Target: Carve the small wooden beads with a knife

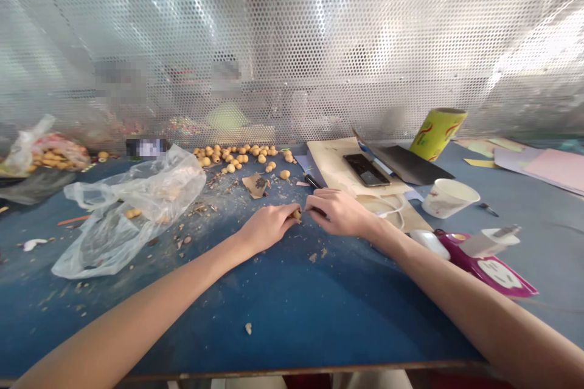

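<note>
My left hand (267,228) pinches a small tan wooden bead (297,214) between its fingertips. My right hand (340,213) comes in from the other side, shut on a thin dark tool (320,211) whose tip is by the bead; the fingers hide most of it. Both hands rest on a worn blue workbench top (301,310) strewn with shavings. Beyond them lies a loose cluster of similar round beads (237,158). A black marker (312,181) is just past my right hand.
A crumpled clear plastic bag (128,213) lies left, and a bag of beads (57,152) sits behind it. Right stand a paper cup (449,197), phone (366,170) on brown paper, yellow roll (438,132) and magenta packet (488,267). A perforated metal screen (292,55) rises behind.
</note>
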Motion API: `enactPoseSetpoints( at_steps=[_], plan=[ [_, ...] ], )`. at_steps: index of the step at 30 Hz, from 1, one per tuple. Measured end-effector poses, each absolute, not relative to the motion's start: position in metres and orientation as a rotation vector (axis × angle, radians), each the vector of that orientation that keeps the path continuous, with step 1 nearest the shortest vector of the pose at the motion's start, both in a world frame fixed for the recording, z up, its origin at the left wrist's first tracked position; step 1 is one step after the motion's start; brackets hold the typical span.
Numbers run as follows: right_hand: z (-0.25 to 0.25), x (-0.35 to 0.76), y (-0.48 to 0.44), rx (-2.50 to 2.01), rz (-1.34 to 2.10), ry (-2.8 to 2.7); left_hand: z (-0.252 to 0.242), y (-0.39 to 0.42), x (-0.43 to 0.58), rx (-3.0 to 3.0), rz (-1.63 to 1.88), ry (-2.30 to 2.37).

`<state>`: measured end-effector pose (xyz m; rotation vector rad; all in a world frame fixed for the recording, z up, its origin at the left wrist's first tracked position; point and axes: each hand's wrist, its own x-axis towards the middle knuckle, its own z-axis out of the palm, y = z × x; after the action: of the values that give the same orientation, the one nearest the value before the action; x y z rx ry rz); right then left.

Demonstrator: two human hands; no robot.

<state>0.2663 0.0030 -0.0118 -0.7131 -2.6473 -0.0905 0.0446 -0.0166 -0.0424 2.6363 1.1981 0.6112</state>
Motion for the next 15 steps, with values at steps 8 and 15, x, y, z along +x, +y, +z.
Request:
enactPoseSetpoints(
  at_steps=[8, 15],
  plan=[
    [-0.0106, 0.2662, 0.0036, -0.735, -0.069, -2.686, -0.0415, -0.0175, 0.0453, 2.654, 0.605, 1.193],
    [-0.0101, 0.2664, 0.0040, -0.721, -0.071, -2.689, -0.0433, -0.0169, 0.0452, 2.662, 0.619, 1.193]
  ],
)
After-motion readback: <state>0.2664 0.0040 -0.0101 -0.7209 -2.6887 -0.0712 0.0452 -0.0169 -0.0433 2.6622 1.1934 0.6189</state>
